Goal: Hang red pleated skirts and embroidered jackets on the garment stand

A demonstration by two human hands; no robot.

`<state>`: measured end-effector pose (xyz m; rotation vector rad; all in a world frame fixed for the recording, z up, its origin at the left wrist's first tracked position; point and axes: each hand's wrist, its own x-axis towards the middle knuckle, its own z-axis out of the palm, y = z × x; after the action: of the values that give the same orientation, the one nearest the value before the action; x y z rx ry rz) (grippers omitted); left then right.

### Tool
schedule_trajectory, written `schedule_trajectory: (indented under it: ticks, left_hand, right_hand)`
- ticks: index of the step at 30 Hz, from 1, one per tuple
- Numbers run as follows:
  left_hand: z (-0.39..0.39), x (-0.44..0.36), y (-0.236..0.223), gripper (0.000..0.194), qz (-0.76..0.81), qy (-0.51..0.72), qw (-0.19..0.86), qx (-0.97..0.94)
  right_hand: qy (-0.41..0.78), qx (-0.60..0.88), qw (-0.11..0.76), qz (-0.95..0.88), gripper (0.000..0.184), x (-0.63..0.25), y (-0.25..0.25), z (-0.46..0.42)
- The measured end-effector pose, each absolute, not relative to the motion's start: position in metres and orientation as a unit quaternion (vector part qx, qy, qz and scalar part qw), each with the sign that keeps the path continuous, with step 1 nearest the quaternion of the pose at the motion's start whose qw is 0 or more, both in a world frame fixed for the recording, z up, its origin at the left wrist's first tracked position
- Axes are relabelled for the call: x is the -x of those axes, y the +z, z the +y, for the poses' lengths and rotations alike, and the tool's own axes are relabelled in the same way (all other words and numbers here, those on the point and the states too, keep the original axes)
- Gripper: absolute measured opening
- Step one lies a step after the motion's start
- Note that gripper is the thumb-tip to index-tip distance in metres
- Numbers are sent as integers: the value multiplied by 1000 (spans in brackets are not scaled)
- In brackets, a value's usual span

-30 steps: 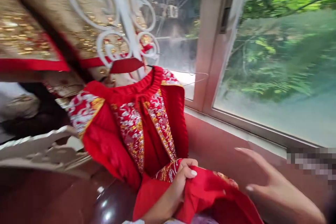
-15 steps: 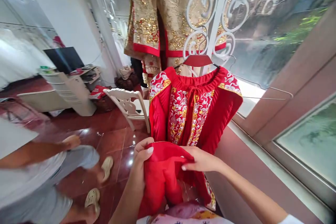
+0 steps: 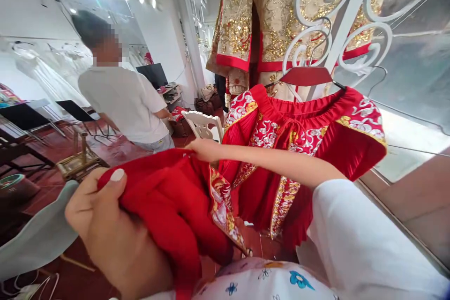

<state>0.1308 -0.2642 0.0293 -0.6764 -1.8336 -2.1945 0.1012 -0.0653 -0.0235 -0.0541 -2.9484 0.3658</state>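
A red cloth garment is stretched between my two hands in front of me. My left hand pinches its edge at the lower left, thumb on top. My right hand reaches across to the left and grips the same edge farther along; its fingertips are partly hidden. A band of silver and gold embroidery runs down the garment's right side. Behind my right forearm, a red pleated top with embroidered shoulders hangs from a dark red hanger.
A white scrollwork metal stand holds gold sequinned clothes. A person in a white shirt stands at the left. A white chair is behind the garments, and a bamboo stool is farther left.
The view has swung left. Both hands have moved leftward with the garment, spreading its edge wider and showing more embroidery. The other person now appears upright, farther off.
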Motion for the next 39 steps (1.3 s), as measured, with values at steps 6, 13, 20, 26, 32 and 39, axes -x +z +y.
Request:
schedule_trajectory:
  ticks: [6, 13, 20, 26, 32, 39]
  left_hand:
    - [-213, -61, 37, 21, -653, -587, 278, 388]
    - [-124, -40, 54, 20, -667, -487, 379, 418]
    - [-78, -93, 65, 3, -608, -547, 401, 414]
    - [-68, -165, -8, 15, -543, -491, 330, 597]
    - [-53, -186, -43, 14, -540, -439, 224, 682]
    - [-62, -119, -41, 68, -651, -465, 219, 559]
  right_hand:
    - [22, 116, 325, -938, 37, -50, 83, 16]
    - [-151, 224, 335, -903, 52, -82, 175, 88]
    - [-294, 246, 321, -866, 39, -145, 209, 104]
    - [-418, 218, 55, -880, 32, -208, 174, 90]
    - [-493, 189, 21, -849, 19, -231, 137, 85]
    - [-542, 155, 95, -821, 27, -239, 138, 85]
